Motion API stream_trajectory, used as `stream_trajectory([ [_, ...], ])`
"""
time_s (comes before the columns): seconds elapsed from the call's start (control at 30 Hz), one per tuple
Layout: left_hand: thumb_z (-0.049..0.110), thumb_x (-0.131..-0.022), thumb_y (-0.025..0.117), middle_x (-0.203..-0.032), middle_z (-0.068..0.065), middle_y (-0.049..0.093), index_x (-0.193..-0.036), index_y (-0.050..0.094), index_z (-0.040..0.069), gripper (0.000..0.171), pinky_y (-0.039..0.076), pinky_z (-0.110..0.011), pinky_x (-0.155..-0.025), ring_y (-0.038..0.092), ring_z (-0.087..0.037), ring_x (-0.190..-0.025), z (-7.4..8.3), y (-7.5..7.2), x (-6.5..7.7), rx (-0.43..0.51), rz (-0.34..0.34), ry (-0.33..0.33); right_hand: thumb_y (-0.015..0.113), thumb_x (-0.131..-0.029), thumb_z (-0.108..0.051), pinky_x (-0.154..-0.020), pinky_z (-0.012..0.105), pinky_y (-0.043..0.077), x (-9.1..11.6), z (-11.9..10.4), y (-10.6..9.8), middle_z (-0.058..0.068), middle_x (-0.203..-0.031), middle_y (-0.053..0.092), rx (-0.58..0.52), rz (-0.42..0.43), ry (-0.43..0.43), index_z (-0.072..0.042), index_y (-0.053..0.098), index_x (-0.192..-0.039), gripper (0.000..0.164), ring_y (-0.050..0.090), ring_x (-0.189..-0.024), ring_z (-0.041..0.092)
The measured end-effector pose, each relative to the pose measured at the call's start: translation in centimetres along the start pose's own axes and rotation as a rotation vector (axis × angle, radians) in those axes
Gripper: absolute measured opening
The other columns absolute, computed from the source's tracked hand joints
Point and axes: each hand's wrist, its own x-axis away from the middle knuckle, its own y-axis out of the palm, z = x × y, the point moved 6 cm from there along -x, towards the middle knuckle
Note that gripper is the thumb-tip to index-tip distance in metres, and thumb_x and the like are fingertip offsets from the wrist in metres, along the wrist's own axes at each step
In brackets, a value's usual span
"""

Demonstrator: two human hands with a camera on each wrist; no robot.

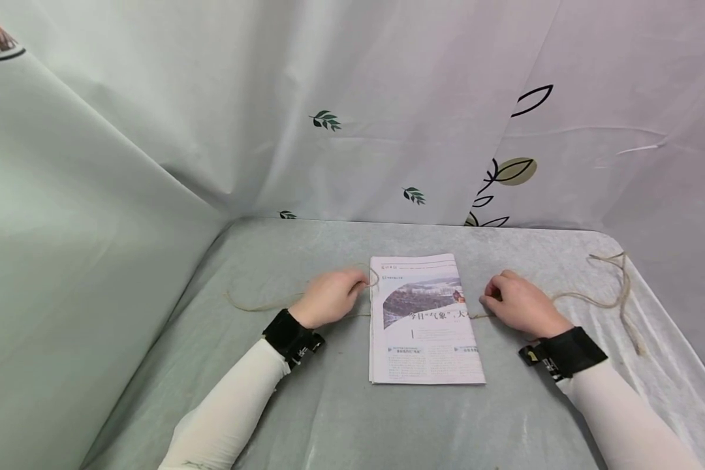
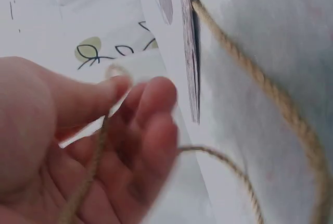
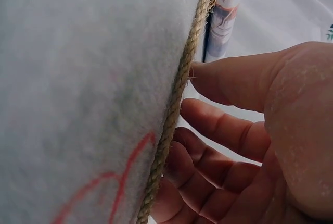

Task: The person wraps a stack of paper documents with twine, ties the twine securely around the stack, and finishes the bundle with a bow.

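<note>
Head view, inspected left to right, with the newspaper [image 1: 425, 333] as reference. Well to its left, a slack bend of rope [image 2: 278, 96] lies on the table [image 1: 329, 418]. Just left of the newspaper's upper part, the left hand [image 1: 329, 297] pinches the rope between thumb and forefinger. A small loop stands out past the fingertips, over the newspaper's left edge; the pinch presumably holds it clear of the table. The left wrist view shows another stretch of rope meeting that edge low down.

The newspaper lies flat on the table between the hands, folded in layers, printed face up. Rope emerges from its left and right edges at about the same level; it is judged to run beneath, probably pinned by the paper's weight.

Just right of the newspaper is the right hand [image 1: 523, 305]. In the right wrist view its thumb and forefinger are parted, tips at the rope, the other fingers loosely bent; no firm grip is evident. The contact probably steadies the rope. Well right of the newspaper, the rope's tail lies in slack bends, leaving spare length.
</note>
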Motion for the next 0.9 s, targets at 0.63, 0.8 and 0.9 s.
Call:
stream_trajectory([
  [0.63, 0.027, -0.105, 0.081, -0.087, 0.011, 0.069, -0.096, 0.077, 0.022, 0.012, 0.047, -0.029, -0.065, 0.057, -0.005, -0.070, 1.6, 1.8, 0.3, -0.032, -0.109, 0.173, 0.082, -0.101, -0.011, -0.089, 0.048, 0.057, 1.1, -6.6, -0.2, 0.002, -0.111, 0.072, -0.106, 0.063, -0.363, -0.012, 0.076, -0.113, 0.014, 0.069, -0.102, 0.021],
  [0.8, 0.026, -0.106, 0.080, -0.100, 0.011, 0.076, -0.103, 0.083, 0.023, 0.005, 0.055, -0.030, -0.077, 0.067, -0.004, -0.084, 1.6, 1.9, 0.0, 0.036, -0.120, 0.222, 0.083, -0.101, -0.014, -0.086, 0.044, 0.056, 1.4, -8.5, 0.1, 0.004, -0.114, 0.072, -0.112, 0.036, -0.436, -0.011, 0.076, -0.120, 0.020, 0.069, -0.100, 0.019],
  [0.9, 0.024, -0.105, 0.082, -0.104, 0.011, 0.079, -0.105, 0.086, 0.022, 0.005, 0.058, -0.031, -0.084, 0.073, -0.004, -0.093, 1.6, 1.8, 0.1, 0.094, -0.124, 0.247, 0.083, -0.101, -0.015, -0.086, 0.044, 0.057, 1.3, -9.4, 0.5, 0.003, -0.118, 0.072, -0.093, 0.003, -0.461, -0.011, 0.076, -0.126, 0.026, 0.069, -0.102, 0.018],
])
